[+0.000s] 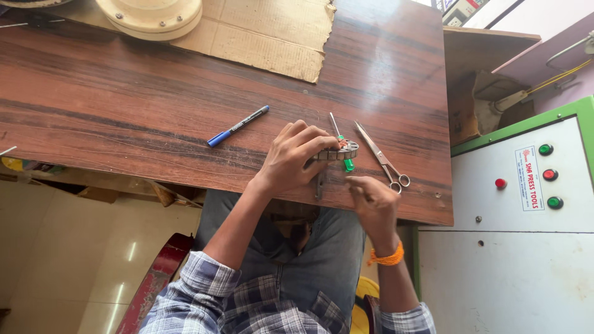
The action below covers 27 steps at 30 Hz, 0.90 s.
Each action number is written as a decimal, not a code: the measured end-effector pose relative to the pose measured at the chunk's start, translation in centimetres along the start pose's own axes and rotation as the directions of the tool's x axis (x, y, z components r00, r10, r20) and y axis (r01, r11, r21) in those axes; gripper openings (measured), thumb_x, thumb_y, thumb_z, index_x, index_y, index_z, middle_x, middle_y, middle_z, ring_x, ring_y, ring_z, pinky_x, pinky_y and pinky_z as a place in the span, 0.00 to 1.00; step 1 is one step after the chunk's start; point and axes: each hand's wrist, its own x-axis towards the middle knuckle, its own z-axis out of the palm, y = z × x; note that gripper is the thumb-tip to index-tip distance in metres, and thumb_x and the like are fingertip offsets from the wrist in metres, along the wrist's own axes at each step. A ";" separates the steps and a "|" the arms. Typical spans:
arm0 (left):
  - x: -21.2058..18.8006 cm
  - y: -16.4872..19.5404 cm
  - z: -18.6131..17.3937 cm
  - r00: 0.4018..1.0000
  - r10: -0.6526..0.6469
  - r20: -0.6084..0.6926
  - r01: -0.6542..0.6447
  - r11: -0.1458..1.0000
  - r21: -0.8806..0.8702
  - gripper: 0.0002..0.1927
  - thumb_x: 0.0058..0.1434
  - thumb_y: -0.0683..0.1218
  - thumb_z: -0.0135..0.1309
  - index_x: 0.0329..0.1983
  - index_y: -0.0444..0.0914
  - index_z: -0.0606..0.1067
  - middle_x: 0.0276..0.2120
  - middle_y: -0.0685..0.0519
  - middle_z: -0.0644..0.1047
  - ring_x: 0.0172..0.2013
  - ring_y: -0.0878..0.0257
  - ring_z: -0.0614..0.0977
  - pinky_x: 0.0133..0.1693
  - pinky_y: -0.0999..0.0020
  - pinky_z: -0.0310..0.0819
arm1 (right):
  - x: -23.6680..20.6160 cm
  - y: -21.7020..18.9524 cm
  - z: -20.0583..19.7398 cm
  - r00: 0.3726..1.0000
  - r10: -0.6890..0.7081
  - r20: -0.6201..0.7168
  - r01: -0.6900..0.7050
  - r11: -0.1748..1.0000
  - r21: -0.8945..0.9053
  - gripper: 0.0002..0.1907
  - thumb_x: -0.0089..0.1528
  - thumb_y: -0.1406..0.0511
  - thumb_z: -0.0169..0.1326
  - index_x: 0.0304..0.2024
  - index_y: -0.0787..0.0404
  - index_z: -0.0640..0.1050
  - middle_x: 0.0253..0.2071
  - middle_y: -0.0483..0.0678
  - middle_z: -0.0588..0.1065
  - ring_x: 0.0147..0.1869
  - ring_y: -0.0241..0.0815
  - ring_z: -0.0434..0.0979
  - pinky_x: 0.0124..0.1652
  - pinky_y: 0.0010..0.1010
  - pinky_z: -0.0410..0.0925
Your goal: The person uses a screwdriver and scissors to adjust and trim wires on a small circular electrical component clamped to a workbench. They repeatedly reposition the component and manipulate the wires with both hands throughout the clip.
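while held, ring [344, 151] axis left-right

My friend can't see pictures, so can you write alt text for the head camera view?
A person's left hand presses a round metal part onto a wooden table, while the right hand hovers just below it. A green-handled screwdriver, scissors and a blue marker lie nearby.

Table layout

Near the front edge of the table [124, 99]: ring [339, 151] under left hand [294, 158], right hand [371, 201] just before it, scissors [382, 158] right, pen [238, 125] left; cardboard [272, 31] behind
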 end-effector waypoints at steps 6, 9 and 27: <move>-0.3 -0.8 0.7 1.000 0.025 -0.015 -0.025 1.000 -0.011 0.24 0.50 0.43 0.69 0.52 0.45 0.77 0.45 0.59 0.78 0.45 0.58 0.76 0.50 0.60 0.72 | 1.8 -1.8 -3.2 0.997 -0.018 -0.069 0.013 0.997 -0.073 0.03 0.64 0.73 0.62 0.40 0.64 0.82 0.25 0.41 0.76 0.23 0.25 0.63 0.24 0.23 0.56; -0.4 -0.8 0.8 1.000 0.029 -0.012 -0.029 1.000 0.000 0.25 0.49 0.42 0.69 0.51 0.44 0.77 0.44 0.58 0.78 0.45 0.58 0.76 0.50 0.59 0.72 | 3.4 -2.6 -2.8 0.993 -0.109 -0.043 0.104 0.989 -0.102 0.03 0.64 0.72 0.64 0.39 0.63 0.82 0.20 0.39 0.69 0.21 0.25 0.58 0.23 0.25 0.51; 4.4 -0.6 -0.3 0.802 -0.531 0.273 0.583 0.795 -0.168 0.26 0.55 0.59 0.60 0.51 0.41 0.81 0.30 0.50 0.83 0.32 0.60 0.85 0.38 0.64 0.77 | 11.3 -0.9 0.5 0.956 -0.282 0.083 0.292 0.943 -0.162 0.06 0.65 0.66 0.65 0.38 0.62 0.80 0.22 0.43 0.74 0.24 0.26 0.72 0.25 0.24 0.62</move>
